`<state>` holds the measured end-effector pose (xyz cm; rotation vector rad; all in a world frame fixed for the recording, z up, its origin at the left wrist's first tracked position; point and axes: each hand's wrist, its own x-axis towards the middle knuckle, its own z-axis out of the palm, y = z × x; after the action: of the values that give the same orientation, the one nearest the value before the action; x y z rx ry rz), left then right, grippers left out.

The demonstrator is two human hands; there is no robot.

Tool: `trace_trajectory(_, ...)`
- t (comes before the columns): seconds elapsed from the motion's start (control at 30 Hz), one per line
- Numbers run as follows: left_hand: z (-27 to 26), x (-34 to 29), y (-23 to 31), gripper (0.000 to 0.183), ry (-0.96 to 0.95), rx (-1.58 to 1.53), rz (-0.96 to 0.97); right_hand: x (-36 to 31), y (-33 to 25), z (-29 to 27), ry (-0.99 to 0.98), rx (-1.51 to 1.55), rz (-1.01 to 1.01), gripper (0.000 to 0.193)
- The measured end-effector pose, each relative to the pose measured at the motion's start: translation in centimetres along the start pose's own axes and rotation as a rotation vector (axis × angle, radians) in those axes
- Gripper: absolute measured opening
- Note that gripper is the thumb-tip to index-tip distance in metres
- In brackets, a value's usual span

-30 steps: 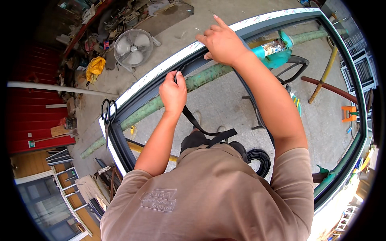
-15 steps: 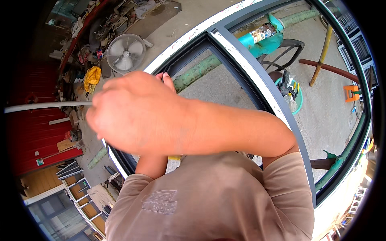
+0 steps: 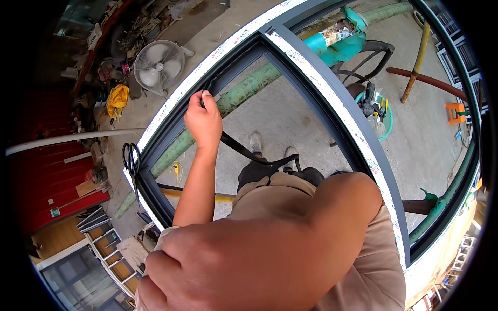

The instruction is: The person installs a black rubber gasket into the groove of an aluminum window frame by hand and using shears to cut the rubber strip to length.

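My left hand is closed, thumb against fingers, on a black rubber strip at the inner edge of a dark grey window frame with white printed film. The loose length of the black rubber strip hangs from below my hand across the opening toward my legs. My right hand is very near the camera at the lower left, its arm bent across my chest. Its fingers curl under, and what they hold, if anything, is hidden. Black-handled scissors lie on the frame's left corner.
Green-wrapped bars run under the frame. Beyond the divider are a teal basin of tools, an orange stool and a yellow pole. A floor fan and piled clutter stand at the far left, near a pale pipe.
My right hand and forearm have swung from over the frame's left side down toward my chest. This uncovers my left hand, the hanging strip and the scissors.
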<state>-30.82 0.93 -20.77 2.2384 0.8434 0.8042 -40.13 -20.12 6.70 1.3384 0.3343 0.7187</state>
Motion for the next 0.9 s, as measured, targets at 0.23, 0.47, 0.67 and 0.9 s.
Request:
trace_trajectory(0.23,-0.5,0.2,-0.3,0.031,0.02,0.024,0.024,5.6,-10.3,5.4,1.15,2.948,-0.18,0.022)
trace_trajectory(0.47,-1.0,0.3,0.5,0.034,-0.044,-0.025,-0.101,11.4,-25.1,-0.7,-0.264,2.909,-0.229,0.031)
trace_trajectory(0.67,-0.9,0.2,-0.1,0.034,-0.024,-0.015,-0.04,9.0,-27.2,-2.8,-0.451,2.919,-0.443,0.055)
trace_trajectory(0.9,-1.2,0.3,-0.1,0.033,-0.062,-0.055,-0.041,7.4,-31.3,-4.3,-0.281,3.036,-0.595,0.054)
